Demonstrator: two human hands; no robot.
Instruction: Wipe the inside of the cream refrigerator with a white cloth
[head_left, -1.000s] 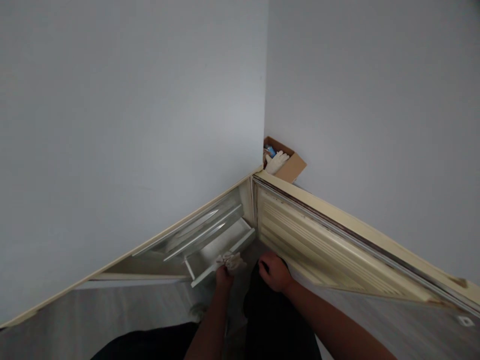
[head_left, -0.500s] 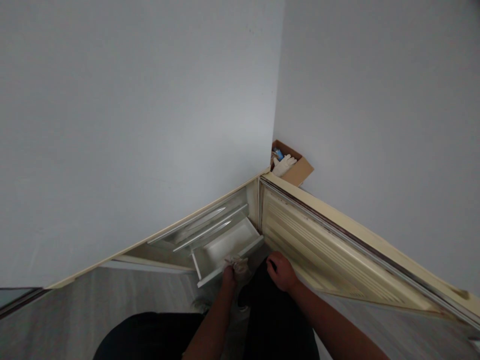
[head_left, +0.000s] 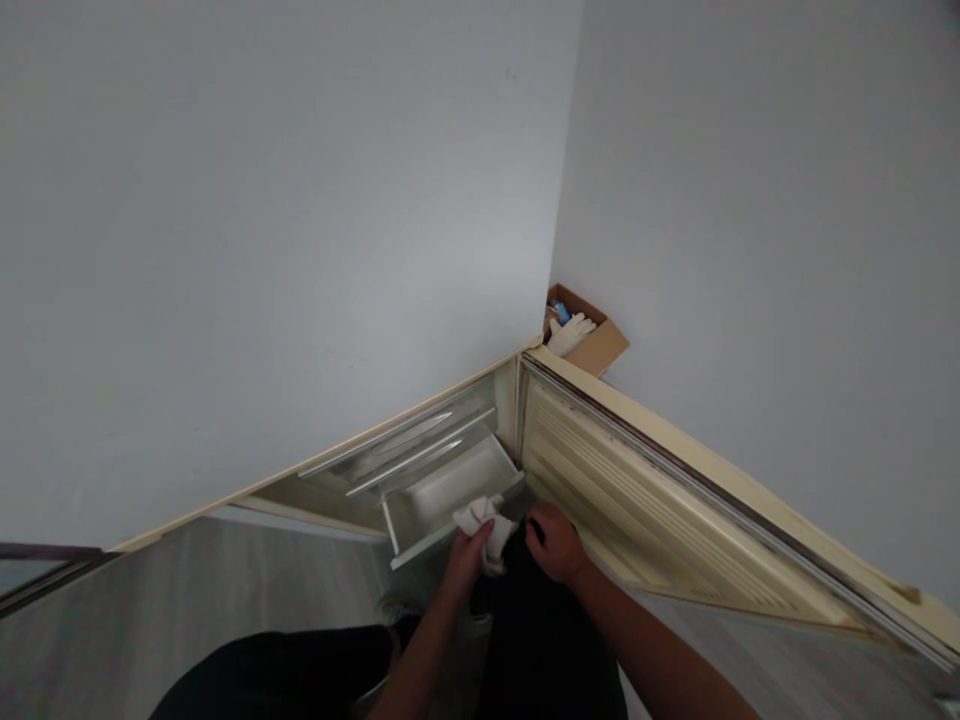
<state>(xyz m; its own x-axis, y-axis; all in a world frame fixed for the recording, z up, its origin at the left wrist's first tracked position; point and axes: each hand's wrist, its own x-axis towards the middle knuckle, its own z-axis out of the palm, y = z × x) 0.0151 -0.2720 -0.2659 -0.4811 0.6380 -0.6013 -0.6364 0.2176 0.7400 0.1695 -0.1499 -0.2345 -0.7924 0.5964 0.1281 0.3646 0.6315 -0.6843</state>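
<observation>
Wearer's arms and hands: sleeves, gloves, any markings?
Left hand and right hand are ungloved. Left forearm and right forearm are bare, with no sleeve in frame. No watch, band, cable or marking is visible; the light is too dim to rule out small details. Black trousers show below.

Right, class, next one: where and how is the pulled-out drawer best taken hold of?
Probably by the top edge of its front panel, from the person's near side, hooking over it: the drawer stands out, open on top, so that edge looks reachable inside and out. The left hand, gripping a pale cloth, is close by.
</observation>
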